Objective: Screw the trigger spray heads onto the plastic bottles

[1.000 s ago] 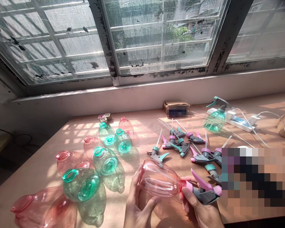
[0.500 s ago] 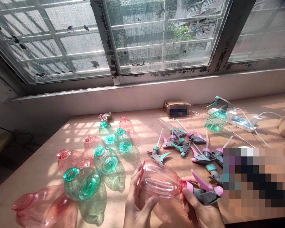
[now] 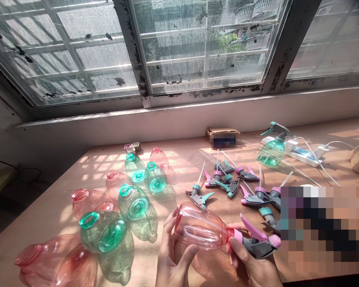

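Observation:
A clear pink spray bottle (image 3: 202,227) lies sideways between my hands, its base to the left and its neck to the right. My left hand (image 3: 175,251) is wrapped round the base end, thumb along the near side. At the neck, my right hand (image 3: 247,255) grips the pink collar of a grey and pink trigger sprayer (image 3: 259,241), thumb in front and fingers behind. The collar sits against the bottle's neck; how far it is screwed on I cannot tell. Just beyond the bottle lies a loose sprayer head with a teal trigger (image 3: 199,195).
Open pink and green bottles, among them a green one (image 3: 103,231), stand at the left. Several loose sprayer heads (image 3: 227,179) lie beyond my hands. At the back are a cardboard box (image 3: 223,133), an assembled green spray bottle (image 3: 272,151) and a power strip (image 3: 305,153) with cables.
The pink bottle and both hands have stayed almost in place. The bottle's base end has shifted very slightly to the left.

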`<state>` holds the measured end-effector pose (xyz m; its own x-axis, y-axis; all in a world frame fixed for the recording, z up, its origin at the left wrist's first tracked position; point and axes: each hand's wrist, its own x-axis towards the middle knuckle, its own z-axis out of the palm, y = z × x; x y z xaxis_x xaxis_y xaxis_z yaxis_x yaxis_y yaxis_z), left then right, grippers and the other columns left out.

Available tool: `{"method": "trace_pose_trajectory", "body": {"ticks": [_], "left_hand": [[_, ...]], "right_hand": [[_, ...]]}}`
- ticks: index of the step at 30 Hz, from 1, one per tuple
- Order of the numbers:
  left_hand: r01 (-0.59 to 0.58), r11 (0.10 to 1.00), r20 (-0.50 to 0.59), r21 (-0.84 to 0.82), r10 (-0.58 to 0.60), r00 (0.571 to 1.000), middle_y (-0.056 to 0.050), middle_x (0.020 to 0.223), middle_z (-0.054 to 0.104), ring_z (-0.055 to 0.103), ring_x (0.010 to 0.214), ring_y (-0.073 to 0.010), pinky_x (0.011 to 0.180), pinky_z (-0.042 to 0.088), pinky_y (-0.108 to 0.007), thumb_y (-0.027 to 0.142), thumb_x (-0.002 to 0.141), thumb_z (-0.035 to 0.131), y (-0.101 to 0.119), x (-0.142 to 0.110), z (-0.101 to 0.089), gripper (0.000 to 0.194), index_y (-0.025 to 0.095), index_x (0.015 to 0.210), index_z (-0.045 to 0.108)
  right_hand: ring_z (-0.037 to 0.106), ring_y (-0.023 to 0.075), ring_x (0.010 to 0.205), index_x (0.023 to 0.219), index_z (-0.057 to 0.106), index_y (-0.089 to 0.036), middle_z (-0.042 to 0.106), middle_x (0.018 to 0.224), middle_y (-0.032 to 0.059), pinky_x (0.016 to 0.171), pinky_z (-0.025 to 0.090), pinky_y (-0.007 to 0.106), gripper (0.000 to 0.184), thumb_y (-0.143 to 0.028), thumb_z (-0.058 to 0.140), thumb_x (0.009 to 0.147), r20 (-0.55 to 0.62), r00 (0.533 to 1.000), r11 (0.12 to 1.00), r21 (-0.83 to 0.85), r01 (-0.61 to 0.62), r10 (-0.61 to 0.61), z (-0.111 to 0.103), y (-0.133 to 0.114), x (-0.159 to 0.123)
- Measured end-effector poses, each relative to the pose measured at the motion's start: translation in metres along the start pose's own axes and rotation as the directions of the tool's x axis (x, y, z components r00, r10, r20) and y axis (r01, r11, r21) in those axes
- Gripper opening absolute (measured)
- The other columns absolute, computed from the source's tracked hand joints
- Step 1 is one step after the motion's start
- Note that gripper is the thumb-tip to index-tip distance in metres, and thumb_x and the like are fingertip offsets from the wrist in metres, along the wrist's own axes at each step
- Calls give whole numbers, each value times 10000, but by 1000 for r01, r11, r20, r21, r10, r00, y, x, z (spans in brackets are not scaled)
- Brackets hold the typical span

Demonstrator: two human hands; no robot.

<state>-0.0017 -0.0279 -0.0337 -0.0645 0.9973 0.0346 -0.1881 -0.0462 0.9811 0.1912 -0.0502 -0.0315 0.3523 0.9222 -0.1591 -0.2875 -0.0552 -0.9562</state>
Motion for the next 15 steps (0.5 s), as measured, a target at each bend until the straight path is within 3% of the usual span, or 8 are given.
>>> {"method": "trace_pose_trajectory", "body": {"ticks": [3,5,9,15], "left_hand": [[45,998,0,-33,-45,999,-130,1589,623,528,1516,-413,1271,423,-543,457,851,884,-2,-1,3,709,316,1494,620],[70,994,-3,-85,-71,997,-121,1593,619,554,1497,-401,1270,426,-538,433,849,890,-4,-2,5,727,331,1510,603],[45,992,-17,-119,-47,999,-108,1643,569,532,1513,-405,1295,381,-560,442,816,919,-5,-4,8,748,345,1490,609],[-7,996,-58,-92,2,998,-120,1687,514,473,1554,-408,1299,381,-526,582,832,867,1,-1,9,693,311,1431,650]], "right_hand": [[575,136,476,1150,756,-237,712,608,-32,508,505,239,571,-569,954,729,-8,1000,999,42,25,-25,-1,2,1],[576,122,472,1138,743,-252,717,620,-37,508,501,219,545,-563,949,740,-4,1000,997,70,17,-17,-1,5,2],[575,108,490,972,752,-249,708,619,-35,534,504,204,420,-590,910,785,11,1000,998,57,5,-5,-4,9,2],[569,129,496,725,758,-218,652,556,-26,557,495,250,402,-582,927,748,46,999,995,-104,-4,9,-8,9,2]]}}
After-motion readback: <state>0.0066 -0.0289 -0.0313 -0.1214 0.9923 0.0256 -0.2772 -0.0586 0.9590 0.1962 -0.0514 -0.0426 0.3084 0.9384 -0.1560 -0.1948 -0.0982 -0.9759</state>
